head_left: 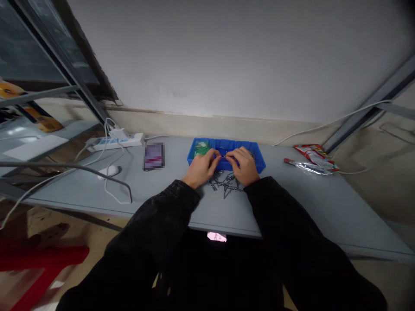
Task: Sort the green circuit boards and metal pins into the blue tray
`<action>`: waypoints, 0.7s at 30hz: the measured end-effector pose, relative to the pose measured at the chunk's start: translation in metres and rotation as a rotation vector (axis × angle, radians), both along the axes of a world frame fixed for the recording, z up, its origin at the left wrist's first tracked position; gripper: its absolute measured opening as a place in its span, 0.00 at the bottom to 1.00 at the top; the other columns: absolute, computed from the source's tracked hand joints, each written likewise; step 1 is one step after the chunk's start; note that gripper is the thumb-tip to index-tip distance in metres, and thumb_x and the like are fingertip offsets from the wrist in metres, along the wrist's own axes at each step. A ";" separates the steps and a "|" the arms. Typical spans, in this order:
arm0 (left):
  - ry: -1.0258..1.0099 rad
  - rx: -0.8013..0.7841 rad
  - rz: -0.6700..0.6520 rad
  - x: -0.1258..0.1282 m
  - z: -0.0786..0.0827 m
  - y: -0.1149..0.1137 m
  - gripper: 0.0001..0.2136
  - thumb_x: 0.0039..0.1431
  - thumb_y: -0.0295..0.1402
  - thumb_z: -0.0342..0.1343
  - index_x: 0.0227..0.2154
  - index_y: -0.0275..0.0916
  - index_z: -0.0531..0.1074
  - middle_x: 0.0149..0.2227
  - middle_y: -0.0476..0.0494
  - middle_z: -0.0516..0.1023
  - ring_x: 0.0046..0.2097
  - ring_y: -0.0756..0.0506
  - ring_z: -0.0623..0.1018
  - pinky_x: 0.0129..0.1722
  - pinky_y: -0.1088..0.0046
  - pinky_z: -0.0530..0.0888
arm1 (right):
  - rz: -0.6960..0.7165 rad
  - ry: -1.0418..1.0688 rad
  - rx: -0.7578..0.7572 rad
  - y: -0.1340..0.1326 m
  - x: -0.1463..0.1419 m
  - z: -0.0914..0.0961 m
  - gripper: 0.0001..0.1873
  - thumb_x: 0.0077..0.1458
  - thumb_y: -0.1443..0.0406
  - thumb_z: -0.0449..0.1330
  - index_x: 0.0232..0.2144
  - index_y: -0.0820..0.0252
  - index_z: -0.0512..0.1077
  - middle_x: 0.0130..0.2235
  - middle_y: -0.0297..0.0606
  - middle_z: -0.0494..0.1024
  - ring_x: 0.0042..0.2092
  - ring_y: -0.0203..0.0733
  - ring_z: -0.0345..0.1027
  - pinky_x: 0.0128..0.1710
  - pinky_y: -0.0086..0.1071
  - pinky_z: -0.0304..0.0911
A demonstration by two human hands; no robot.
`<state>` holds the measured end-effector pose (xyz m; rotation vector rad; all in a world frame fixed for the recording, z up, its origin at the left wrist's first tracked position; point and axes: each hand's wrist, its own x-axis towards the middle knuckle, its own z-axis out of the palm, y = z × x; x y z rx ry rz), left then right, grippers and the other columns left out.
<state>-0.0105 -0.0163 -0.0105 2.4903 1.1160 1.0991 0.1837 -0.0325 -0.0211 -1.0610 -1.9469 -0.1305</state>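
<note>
My left hand (pixel 202 166) and my right hand (pixel 242 164) meet over a blue divided bin (pixel 260 159), fingertips pinched close together. Something small and thin shows between the fingertips, too tiny to name. Green and pale small items (pixel 201 147) lie in the bin's left compartment. In the right one, partly behind my right hand, are small things I cannot make out. Just below my hands, a loose pile of thin dark metal pieces (pixel 226 186) is spread on the grey table (pixel 223 211).
To the left are a white power strip (pixel 128 141) with cables, a blurred-out purple item (pixel 154 156) and a white mouse-like object (pixel 110 171). Shiny packets (pixel 316 158) lie at the right. A red stool (pixel 42 259) stands on the floor at lower left.
</note>
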 end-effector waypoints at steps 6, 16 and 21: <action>0.066 -0.015 -0.145 0.000 0.000 -0.001 0.11 0.72 0.36 0.47 0.44 0.37 0.71 0.28 0.48 0.75 0.29 0.50 0.73 0.33 0.74 0.69 | 0.045 0.066 0.023 0.001 0.000 -0.003 0.13 0.67 0.62 0.53 0.35 0.56 0.76 0.36 0.40 0.81 0.39 0.46 0.70 0.45 0.42 0.66; 0.001 0.075 -0.076 0.000 0.002 -0.001 0.10 0.70 0.34 0.49 0.38 0.37 0.73 0.29 0.47 0.75 0.29 0.50 0.70 0.33 0.74 0.67 | 0.068 0.135 -0.036 -0.002 -0.002 -0.003 0.11 0.68 0.63 0.52 0.42 0.57 0.74 0.38 0.40 0.80 0.41 0.43 0.74 0.45 0.36 0.68; 0.030 0.080 -0.151 0.000 0.000 -0.002 0.11 0.70 0.33 0.47 0.38 0.36 0.74 0.30 0.46 0.75 0.31 0.50 0.71 0.34 0.73 0.67 | 0.013 0.081 -0.033 -0.001 -0.001 -0.004 0.11 0.68 0.64 0.51 0.36 0.56 0.72 0.34 0.39 0.77 0.39 0.44 0.70 0.43 0.37 0.65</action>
